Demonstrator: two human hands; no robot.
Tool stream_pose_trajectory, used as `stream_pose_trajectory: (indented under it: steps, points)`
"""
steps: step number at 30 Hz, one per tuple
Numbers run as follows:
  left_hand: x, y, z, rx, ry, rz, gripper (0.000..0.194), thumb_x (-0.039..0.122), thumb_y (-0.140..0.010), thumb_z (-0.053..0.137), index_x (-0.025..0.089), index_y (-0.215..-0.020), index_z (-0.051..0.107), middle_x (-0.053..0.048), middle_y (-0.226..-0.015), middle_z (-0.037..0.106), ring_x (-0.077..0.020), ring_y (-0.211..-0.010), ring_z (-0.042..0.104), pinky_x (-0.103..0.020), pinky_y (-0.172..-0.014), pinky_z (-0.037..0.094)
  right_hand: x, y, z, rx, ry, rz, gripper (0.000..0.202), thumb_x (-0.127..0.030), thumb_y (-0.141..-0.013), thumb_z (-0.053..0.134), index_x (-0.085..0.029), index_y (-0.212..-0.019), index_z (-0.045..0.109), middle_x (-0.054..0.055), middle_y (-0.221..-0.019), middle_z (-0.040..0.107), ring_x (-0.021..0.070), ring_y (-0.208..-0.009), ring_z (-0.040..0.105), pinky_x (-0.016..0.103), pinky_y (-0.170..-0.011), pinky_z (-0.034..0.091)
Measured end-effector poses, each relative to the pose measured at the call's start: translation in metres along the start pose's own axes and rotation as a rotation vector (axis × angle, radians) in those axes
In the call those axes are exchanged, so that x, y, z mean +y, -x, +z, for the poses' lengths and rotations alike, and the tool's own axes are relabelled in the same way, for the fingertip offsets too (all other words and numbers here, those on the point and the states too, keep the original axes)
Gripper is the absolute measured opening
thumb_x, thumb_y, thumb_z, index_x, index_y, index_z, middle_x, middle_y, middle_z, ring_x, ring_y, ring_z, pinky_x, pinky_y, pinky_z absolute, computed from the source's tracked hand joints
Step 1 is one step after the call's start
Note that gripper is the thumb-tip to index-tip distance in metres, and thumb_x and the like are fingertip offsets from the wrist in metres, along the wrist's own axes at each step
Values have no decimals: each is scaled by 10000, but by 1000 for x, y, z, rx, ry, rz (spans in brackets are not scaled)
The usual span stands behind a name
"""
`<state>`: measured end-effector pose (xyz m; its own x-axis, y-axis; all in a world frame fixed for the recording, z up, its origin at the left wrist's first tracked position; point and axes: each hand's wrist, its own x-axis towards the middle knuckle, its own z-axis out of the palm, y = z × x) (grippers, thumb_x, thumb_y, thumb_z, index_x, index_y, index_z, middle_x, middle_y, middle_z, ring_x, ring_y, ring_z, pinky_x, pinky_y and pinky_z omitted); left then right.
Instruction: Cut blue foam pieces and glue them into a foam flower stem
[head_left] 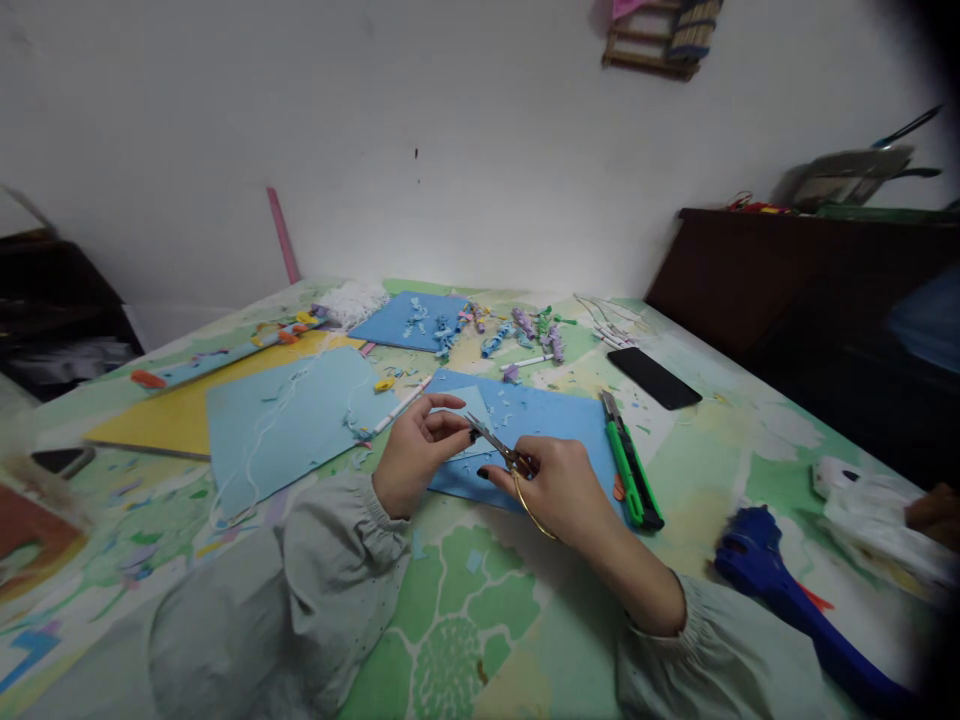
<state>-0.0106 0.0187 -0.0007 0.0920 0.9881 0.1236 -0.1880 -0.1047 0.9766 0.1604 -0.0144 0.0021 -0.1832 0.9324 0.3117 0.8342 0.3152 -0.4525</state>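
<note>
My right hand (566,485) is closed around the handles of small scissors (491,435), gold at the loops, with the blades pointing up and left. Close to the blade tips is my left hand (424,440), its thumb and fingers drawn together. Whatever they pinch is too small to make out. Both hands are over a blue sheet (555,410) dotted with small scraps. A paler blue piece (477,400) lies on that sheet behind my left fingers. Just right of the sheet rests a green box cutter (634,475) with its blade end pointing away.
A light blue sheet (300,420) overlaps a yellow sheet (150,425) on the left. Curled foam pieces (444,338) and another blue sheet (390,330) lie at the back. To the right are a black phone (654,378) and a dark blue tool (757,550).
</note>
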Motion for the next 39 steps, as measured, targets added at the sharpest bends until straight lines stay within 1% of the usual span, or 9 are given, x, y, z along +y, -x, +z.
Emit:
stream_pose_trajectory:
  steps: [2,6,8,12,18,26,30,39]
  points:
    - [-1,0,1,-3,27,-3,406,145,-587,733,140,-928,513,42,-639,624,-96,-626,596,-240,-666,495,0,0,0,-3,-3,2,383,-487,-754,619,-168,-564,525,-23,-515,518,89,-488,386,230,-495,214]
    - [-2,0,2,-16,97,-16,418,153,-607,719,155,-948,478,56,-647,606,-118,-628,626,-339,-739,535,-1,0,0,-10,-4,-4,366,-465,-753,630,-167,-565,534,-21,-520,531,89,-489,392,230,-498,218]
    - [-3,0,2,-16,111,-21,415,152,-616,712,161,-955,472,54,-667,607,-127,-635,641,-352,-747,538,-1,0,0,-11,-3,-4,360,-459,-752,634,-166,-565,537,-20,-519,533,89,-489,394,232,-498,220]
    - [-3,1,2,-12,122,-16,402,134,-627,701,160,-957,473,49,-688,610,-124,-642,645,-339,-742,539,-1,1,0,-19,-5,0,372,-472,-751,631,-169,-560,529,-27,-506,516,89,-484,384,232,-493,218]
    - [-5,0,2,-5,104,30,421,125,-606,713,159,-951,474,51,-678,610,-122,-654,639,-317,-741,528,-1,0,-1,-32,0,6,360,-464,-748,633,-171,-562,536,-25,-510,517,91,-484,376,232,-491,217]
    - [0,0,2,55,48,65,469,122,-560,735,148,-951,476,54,-681,575,-98,-659,602,-251,-702,504,-2,0,-2,-32,2,12,365,-466,-742,641,-169,-561,530,-20,-513,522,92,-486,387,231,-496,214]
    - [1,0,2,88,3,101,476,130,-563,732,153,-964,478,50,-696,565,-87,-652,583,-218,-662,473,-2,0,-2,-33,7,10,359,-459,-742,644,-169,-560,533,-18,-513,529,92,-481,392,233,-498,217]
    - [1,0,1,117,-24,155,441,129,-574,722,151,-952,495,50,-704,530,-72,-642,555,-204,-645,468,0,0,-1,-35,-2,5,371,-469,-736,648,-170,-554,525,-23,-506,518,89,-477,368,230,-487,219]
